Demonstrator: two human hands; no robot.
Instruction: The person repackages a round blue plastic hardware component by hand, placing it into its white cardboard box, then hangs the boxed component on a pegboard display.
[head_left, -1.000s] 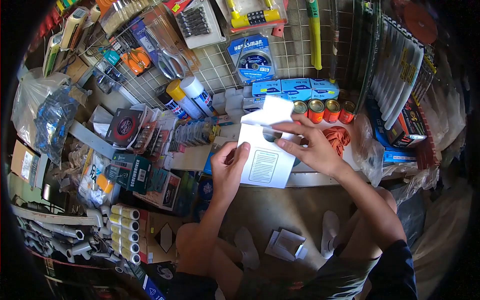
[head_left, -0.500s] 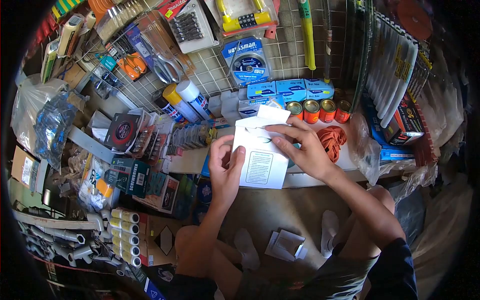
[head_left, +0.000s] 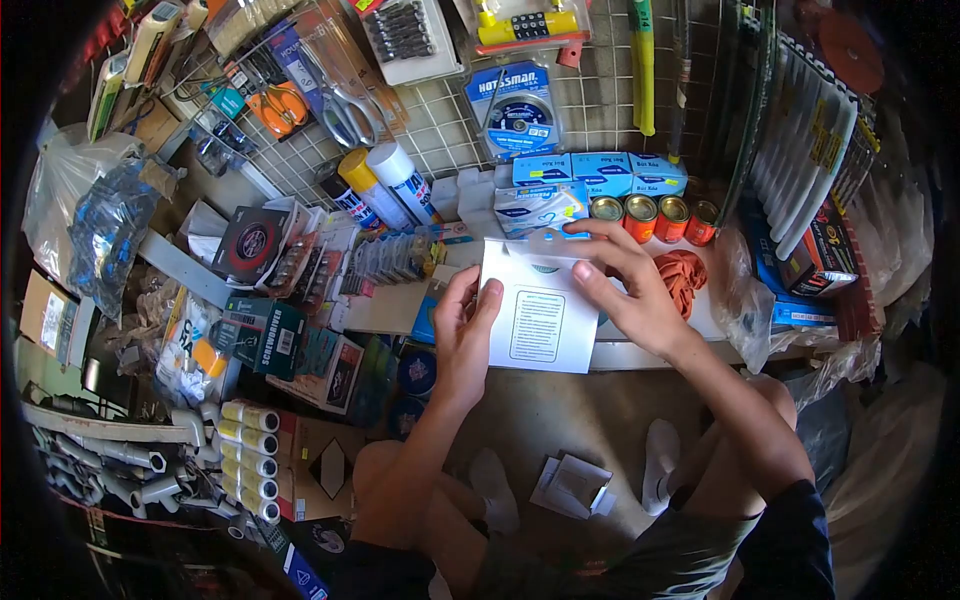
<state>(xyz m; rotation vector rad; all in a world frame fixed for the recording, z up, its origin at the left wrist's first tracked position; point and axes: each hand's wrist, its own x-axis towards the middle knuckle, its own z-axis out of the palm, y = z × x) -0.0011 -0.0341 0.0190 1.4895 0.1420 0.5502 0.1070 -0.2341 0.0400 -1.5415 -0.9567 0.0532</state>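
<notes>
A flat white box (head_left: 540, 320) with a framed block of printed text on its face is held upright over the shelf edge. My left hand (head_left: 465, 335) grips its left side, thumb on the front and fingers behind. At the top right corner is my right hand (head_left: 625, 285), its thumb and fingers around the upper edge, where the top flap now lies down. Whatever is inside the box is hidden.
Behind the box are blue boxes (head_left: 600, 175) and orange-red cans (head_left: 672, 220), with a crumpled red cloth (head_left: 682, 282) to the right. A screwdriver box (head_left: 262, 338) lies left. An opened white carton (head_left: 572, 487) is on the floor between the feet.
The raised top flap of the white box has come down under my right hand. The view has shifted slightly, so the shelf goods appear further right.
</notes>
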